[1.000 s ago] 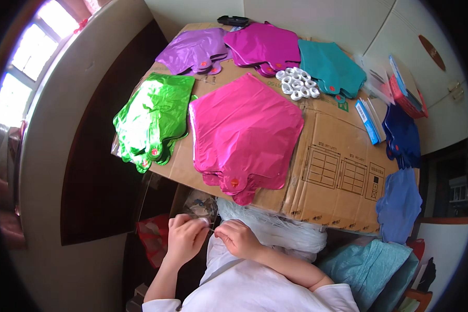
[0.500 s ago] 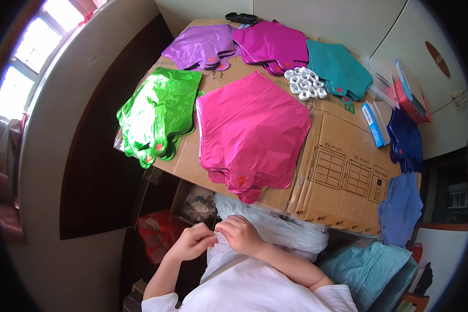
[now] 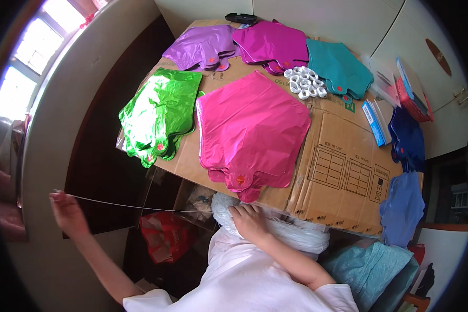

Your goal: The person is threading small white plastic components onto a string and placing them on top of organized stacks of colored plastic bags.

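Observation:
My left hand [image 3: 65, 210] is stretched far out to the left, pinching the end of a thin white string [image 3: 140, 207]. The string runs taut back to my right hand [image 3: 249, 222], which rests closed on a bundle of white string [image 3: 291, 234] in my lap, just under the cardboard edge. Above my hands lies a flattened cardboard sheet [image 3: 343, 171] carrying stacks of flat foil balloons: pink [image 3: 252, 130] in the middle, green [image 3: 158, 114] to its left, purple [image 3: 203, 47], magenta [image 3: 275, 44] and teal [image 3: 340, 70] at the back.
A cluster of small white rings [image 3: 306, 83] sits between the magenta and teal stacks. Dark blue [image 3: 408, 138] and lighter blue [image 3: 403, 208] balloon stacks lie at the right edge, near a blue box [image 3: 373, 122]. A red bag [image 3: 166, 234] lies below the cardboard. A window [image 3: 21, 78] glows at left.
My left hand has swung away from my right hand out to the far left, drawing a length of string tight between them. The right hand stayed on the bundle.

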Motion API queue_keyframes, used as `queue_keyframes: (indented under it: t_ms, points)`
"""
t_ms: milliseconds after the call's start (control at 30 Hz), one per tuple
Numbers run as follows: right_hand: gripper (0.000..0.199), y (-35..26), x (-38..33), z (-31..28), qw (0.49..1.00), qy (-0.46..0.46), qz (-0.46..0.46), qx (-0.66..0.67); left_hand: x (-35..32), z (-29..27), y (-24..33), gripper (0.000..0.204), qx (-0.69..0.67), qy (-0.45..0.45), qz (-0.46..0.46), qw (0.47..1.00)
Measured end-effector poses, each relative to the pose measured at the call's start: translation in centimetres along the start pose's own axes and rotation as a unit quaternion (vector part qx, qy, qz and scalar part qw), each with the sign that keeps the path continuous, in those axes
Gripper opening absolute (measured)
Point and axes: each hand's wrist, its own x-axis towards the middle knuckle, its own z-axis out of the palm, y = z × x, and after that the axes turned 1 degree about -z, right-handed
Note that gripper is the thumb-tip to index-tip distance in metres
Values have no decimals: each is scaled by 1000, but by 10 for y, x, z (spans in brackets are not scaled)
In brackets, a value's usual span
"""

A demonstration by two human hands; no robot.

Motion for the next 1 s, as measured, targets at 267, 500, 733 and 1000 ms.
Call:
queue_keyframes:
  t_ms: [267,500,733,1000]
  points:
    - [52,-36,31,-16,992,30,-90,83,8,28,82,20,202,-20,-27,979]
    - [18,-55,14,-22,891,-160,-65,420,-31,109,-3,23,108,-159,-171,966]
    - [7,-22,-69,-145,913,-53,-20,404,-31,105,-68,21,-76,37,-214,973]
    - [6,11,-146,-213,938,36,36,344,37,47,-86,20,-157,67,-167,971]
